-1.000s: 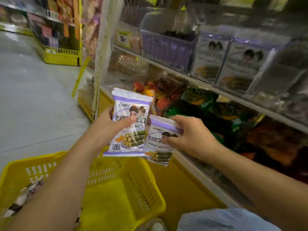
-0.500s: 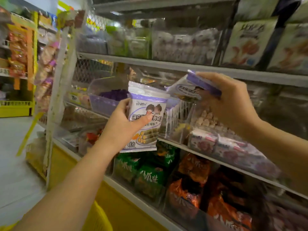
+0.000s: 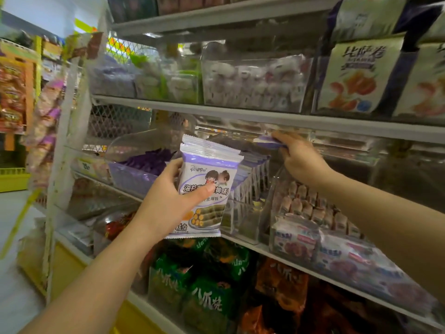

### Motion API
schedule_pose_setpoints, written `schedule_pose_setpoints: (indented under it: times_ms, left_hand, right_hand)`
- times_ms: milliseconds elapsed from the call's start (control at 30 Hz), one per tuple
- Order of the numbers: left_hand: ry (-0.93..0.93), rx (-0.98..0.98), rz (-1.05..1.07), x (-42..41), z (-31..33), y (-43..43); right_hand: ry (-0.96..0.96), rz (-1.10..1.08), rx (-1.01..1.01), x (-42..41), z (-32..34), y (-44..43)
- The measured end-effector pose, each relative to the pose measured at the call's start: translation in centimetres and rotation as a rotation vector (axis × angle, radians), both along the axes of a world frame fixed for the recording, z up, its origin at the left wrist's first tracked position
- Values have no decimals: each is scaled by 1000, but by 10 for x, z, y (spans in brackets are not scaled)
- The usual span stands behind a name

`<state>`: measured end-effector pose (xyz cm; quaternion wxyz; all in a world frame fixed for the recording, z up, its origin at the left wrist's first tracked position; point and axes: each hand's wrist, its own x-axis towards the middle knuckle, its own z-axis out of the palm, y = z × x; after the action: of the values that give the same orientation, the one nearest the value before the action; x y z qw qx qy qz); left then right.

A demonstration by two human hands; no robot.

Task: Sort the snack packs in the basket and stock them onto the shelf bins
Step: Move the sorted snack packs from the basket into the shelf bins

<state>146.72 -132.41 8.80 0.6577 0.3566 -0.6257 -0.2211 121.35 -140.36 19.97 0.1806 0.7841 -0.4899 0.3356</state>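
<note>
Your left hand (image 3: 166, 208) holds one seaweed roll pack (image 3: 207, 189) upright in front of the middle shelf, with the thumb across its printed face and the fingers behind it. Your right hand (image 3: 301, 162) pinches the purple sealed edge of a second pack (image 3: 267, 141) at the mouth of the clear bin (image 3: 250, 186), just under the grey shelf edge (image 3: 240, 115) above. In that bin a row of the same purple-and-white packs stands upright, so I judge it is the correct place for both.

These packs look light and puffed with air. The film is soft and probably a little slippery, and the rolls inside are likely brittle, so please do not squeeze the middle. Better to take a pack at the top seal, as your right hand does, or flat between thumb and fingers with small pressure. The gap under the shelf edge looks narrow, so the pack probably must go in tilted. Just to the left is a purple bin (image 3: 134, 177) with other purple packs; do not mix them.
</note>
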Motion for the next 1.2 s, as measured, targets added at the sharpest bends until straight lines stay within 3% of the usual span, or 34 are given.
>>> schedule_pose_setpoints:
  times_ms: [167,300,467,633,867,1033,1200]
  left_hand:
    - [6,32,-53,8,-1,-20]
    - [6,31,-56,10,-2,-31]
    - [-4,37,-85,15,-5,-37]
    - [-51,23,-90,21,-3,-41]
    - [-61,-3,-130,24,-4,-45]
    - [-54,-17,-140,25,-4,-47]
    - [-41,-24,-156,26,-6,-47]
  right_hand:
    - [28,-105,91,14,20,-51]
    - [177,-210,177,17,32,-86]
    - [152,-268,206,18,38,-116]
    - [209,-232,74,24,41,-128]
    - [367,-359,-23,20,39,-127]
    - [443,-343,273,26,39,-123]
    - [399,-338,464,29,43,-114]
